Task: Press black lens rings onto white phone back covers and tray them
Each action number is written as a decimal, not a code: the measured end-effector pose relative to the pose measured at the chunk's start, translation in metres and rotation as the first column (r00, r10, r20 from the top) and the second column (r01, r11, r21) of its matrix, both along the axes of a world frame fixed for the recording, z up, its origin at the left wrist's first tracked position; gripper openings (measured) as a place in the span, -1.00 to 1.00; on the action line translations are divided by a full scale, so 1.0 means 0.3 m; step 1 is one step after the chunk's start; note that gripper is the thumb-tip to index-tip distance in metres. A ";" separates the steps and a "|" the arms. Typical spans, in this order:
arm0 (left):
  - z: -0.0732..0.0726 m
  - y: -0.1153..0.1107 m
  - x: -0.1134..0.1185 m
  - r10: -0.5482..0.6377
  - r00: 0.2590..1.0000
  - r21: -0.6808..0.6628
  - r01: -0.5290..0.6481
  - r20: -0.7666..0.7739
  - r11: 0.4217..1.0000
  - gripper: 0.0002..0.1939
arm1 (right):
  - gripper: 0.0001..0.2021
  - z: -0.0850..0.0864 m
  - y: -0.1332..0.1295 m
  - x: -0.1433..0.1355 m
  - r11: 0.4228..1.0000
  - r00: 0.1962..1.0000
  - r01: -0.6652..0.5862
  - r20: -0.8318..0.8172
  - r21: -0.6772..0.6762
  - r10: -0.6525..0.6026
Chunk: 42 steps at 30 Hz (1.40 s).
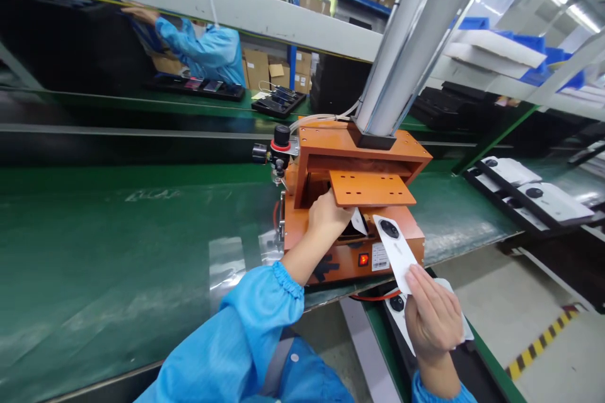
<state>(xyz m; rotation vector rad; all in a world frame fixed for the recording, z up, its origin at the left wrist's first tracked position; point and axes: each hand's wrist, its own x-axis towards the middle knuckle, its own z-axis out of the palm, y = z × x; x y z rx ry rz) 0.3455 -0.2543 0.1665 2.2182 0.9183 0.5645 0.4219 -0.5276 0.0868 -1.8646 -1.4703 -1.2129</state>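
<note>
Left hand reaches inside the orange box-shaped press machine, its grip hidden, while right hand pinches a white plastic phone back cover just outside; the raised press plate could trap fingers.

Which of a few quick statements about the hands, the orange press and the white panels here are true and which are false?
1. The left hand reaches into the orange press. True.
2. The right hand is empty. False: it holds a white panel with a round black ring.
3. The switch on the press front glows red. True.
4. The belt is blue. False: it is green.
5. More white panels lie on a black tray at right. True.
</note>
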 end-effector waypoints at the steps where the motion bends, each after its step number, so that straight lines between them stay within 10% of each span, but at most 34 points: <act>1: 0.003 0.003 -0.013 -0.010 0.999 -0.050 0.013 0.044 0.999 -0.73 | -0.41 0.001 0.015 0.008 1.000 1.000 0.008 -0.001 0.024 -0.008; 5: -0.025 -0.031 -0.184 -0.031 0.980 -0.287 0.088 0.196 0.954 -0.77 | -0.46 0.021 0.105 0.040 0.995 1.000 -0.007 -0.013 0.103 0.008; 9: -0.126 -0.128 -0.495 -0.019 0.917 -0.609 0.281 0.399 0.741 -0.71 | -0.53 0.061 0.238 0.073 0.990 0.989 -0.137 -0.047 0.038 0.138; 15: -0.307 -0.253 -0.787 -0.177 0.949 -0.427 0.279 0.262 0.860 -0.83 | -0.59 0.097 0.424 0.147 0.937 0.960 -0.277 -0.102 -0.213 0.261; 23: -0.450 -0.318 -0.791 -0.344 0.905 -0.150 0.388 0.252 0.909 -0.82 | -0.66 0.127 0.439 0.156 0.892 0.949 -0.310 -0.160 -0.329 0.271; 31: -0.432 -0.324 -0.746 -0.450 0.841 -0.111 0.499 0.300 0.859 -0.81 | -0.70 0.121 0.437 0.168 0.886 0.914 -0.316 -0.359 -0.338 0.189; 38: -0.403 -0.318 -0.724 -0.452 0.857 -0.011 0.469 0.248 0.883 -0.84 | -0.63 0.212 0.434 0.154 0.765 0.898 -0.353 -0.425 -0.538 0.115; 42: -0.391 -0.316 -0.697 -0.464 0.853 0.084 0.457 0.238 0.885 -0.82 | -0.65 0.186 0.446 0.124 0.808 0.913 -0.293 -0.401 -0.511 0.077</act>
